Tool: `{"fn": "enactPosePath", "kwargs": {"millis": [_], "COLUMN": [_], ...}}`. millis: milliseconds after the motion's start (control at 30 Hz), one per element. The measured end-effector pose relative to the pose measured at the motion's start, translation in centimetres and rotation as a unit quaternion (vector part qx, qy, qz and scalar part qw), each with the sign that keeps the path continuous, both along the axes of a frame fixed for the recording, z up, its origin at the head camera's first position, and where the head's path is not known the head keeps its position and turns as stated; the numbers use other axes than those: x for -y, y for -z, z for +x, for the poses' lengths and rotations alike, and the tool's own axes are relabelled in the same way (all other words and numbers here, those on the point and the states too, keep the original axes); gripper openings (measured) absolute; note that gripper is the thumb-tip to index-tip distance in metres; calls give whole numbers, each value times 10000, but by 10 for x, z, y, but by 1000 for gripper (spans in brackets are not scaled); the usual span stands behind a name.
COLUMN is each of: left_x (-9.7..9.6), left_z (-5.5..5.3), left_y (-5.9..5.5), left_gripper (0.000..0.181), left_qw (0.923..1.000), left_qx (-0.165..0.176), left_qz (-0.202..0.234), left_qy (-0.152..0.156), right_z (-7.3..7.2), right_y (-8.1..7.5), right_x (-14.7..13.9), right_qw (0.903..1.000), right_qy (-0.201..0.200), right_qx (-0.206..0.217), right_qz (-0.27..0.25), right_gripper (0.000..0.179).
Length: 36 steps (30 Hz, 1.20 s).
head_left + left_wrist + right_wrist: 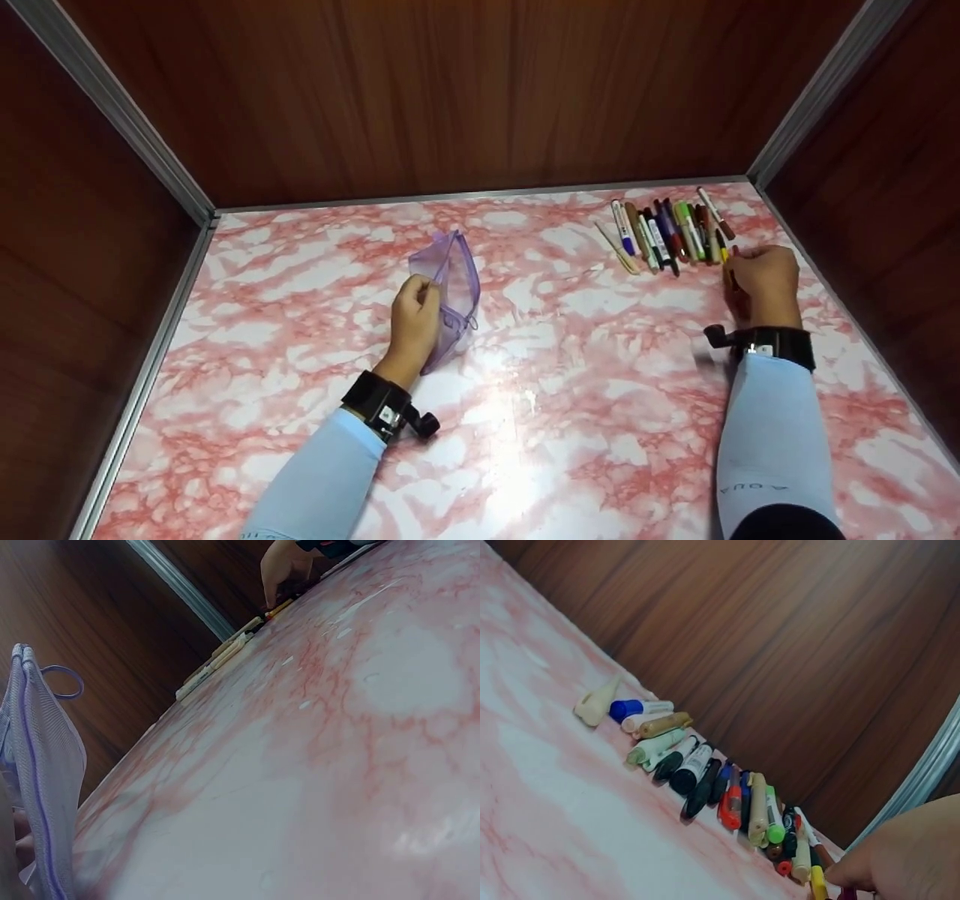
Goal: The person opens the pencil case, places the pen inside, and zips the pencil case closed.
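On the left, my left hand [416, 307] grips a translucent purple mesh zip pouch [459, 277] by its near side. Its zipped opening gapes a little, and a ring pull [66, 682] hangs from the zipper in the left wrist view. At the right end of a row of pens and markers [660, 232], my right hand [765, 281] has its fingers curled down and pinches a pen with a dark red end [846, 893], mostly hidden by the hand. A yellow-ended pen [818, 883] lies right beside the fingertips.
The pens lie side by side near the back of the pink-and-white marbled table [540, 420]. A cream pen [619, 249] slants at the row's left end, and a white-and-brown marker [716, 214] lies behind its right end. Brown wood panels [480, 97] enclose the back and sides.
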State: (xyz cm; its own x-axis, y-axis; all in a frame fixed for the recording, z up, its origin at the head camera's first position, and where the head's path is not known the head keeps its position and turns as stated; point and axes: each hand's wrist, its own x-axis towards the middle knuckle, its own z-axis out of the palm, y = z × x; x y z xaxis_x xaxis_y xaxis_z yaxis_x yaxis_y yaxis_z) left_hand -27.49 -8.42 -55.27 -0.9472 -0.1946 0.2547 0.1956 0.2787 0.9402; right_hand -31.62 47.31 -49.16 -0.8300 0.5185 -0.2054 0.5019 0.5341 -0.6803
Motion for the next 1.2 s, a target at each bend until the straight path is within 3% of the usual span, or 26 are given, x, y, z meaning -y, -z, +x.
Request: {"fn": "enactPosePath", "kwargs": {"millis": [100,233,400,533,600,733,833,967,1200], "left_x": [2,4,6,6,6,6,5,3,3], "left_z": [0,-1,-1,-1,-2,-1,0,0,0], "left_y": [2,4,4,3,2,1,0,0,-1], "left_gripper": [15,16,15,14,14,14,13,13,13], "left_qw": [10000,10000,9997,9995,9995,9993,9991,9991,9994], "left_qx": [30,-48,-171,-209,-231,-251,-262,-257,-184], "left_qz": [-16,-13,148,209,211,259,315,323,308], "left_qy": [9,-54,-111,-106,-99,-37,-50,-80,-20], "right_z": [1,1,0,-3,-5,-10,-16,-21,-33], "right_y": [0,-3,-12,-20,-24,-31,-35,-38,-44], "right_x": [1,6,15,23,26,38,51,72,117], "right_qw": [9996,9958,9777,9729,9759,9524,9349,9439,9254], "right_qy": [194,376,488,362,273,347,227,-183,-756], "right_qx": [-135,-651,-1228,-1436,-1414,-1612,-1791,-1717,-1851], "right_qz": [-150,-526,-1630,-1773,-1638,-2565,-3054,-2814,-3219], "right_gripper": [40,28,22,29,28,17,8,10,42]}}
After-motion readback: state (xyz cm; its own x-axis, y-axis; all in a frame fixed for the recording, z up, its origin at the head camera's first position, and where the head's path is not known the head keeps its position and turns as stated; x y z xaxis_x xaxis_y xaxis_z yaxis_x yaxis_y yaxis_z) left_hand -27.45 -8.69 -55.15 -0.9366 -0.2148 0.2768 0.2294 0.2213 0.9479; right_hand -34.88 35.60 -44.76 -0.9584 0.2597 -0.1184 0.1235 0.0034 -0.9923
